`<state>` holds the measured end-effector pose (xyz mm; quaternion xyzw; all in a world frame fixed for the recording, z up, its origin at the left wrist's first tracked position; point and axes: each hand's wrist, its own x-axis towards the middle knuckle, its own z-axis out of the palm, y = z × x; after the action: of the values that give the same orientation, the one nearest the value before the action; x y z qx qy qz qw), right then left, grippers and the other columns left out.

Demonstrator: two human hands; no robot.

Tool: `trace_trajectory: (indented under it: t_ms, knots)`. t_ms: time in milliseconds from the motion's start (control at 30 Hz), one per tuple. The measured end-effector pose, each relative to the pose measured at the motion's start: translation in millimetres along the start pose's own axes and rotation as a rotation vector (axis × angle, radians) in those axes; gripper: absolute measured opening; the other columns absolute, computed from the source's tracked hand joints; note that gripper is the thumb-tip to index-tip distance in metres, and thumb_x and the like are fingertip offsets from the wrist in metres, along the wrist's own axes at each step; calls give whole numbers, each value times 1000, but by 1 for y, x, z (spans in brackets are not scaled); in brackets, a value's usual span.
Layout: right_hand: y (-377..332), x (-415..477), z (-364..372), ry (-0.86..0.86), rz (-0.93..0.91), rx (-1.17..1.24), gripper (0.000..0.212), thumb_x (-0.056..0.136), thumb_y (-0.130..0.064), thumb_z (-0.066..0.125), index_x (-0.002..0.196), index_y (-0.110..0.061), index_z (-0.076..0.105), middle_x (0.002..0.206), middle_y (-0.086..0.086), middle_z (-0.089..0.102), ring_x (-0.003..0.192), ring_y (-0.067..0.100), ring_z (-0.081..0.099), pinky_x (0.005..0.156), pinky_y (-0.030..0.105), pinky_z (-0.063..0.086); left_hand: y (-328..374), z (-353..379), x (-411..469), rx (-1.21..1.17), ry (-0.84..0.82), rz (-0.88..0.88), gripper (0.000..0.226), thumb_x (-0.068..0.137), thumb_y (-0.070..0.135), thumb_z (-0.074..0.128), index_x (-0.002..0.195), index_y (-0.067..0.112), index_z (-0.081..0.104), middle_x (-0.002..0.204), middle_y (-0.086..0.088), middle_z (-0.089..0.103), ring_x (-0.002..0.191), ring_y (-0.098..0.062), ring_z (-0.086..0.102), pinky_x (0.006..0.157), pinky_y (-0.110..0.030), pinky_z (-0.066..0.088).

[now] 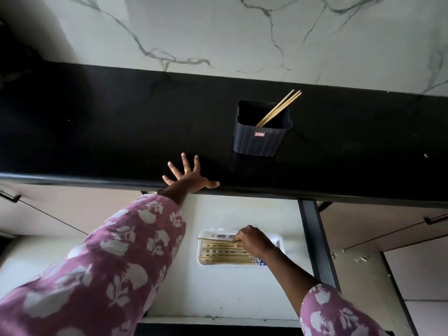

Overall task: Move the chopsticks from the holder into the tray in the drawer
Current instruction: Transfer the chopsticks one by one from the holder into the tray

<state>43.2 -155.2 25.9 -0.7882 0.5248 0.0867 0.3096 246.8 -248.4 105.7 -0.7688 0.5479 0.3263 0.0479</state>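
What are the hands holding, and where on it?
The right hand pinches one chopstick toward its right end, over the tray. The left hand holds nothing, spread on the countertop.

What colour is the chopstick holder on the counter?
Dark blue-grey holder with vertical ribs and a small red label, seen in the head view.
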Motion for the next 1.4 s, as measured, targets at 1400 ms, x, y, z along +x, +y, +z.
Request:
trace_trajectory:
  t_ms: [1400]
  knots:
    - [10, 32, -155, 1264, -337, -193, 18, 84, -3, 58, 76, -10, 72, 74, 4, 72, 67, 22, 69, 71, 27, 50, 7, -10, -5, 0, -83, -76, 94, 78, 76, 45, 151, 36, 3, 160, -1, -7, 140, -46, -19, 110, -65, -4]
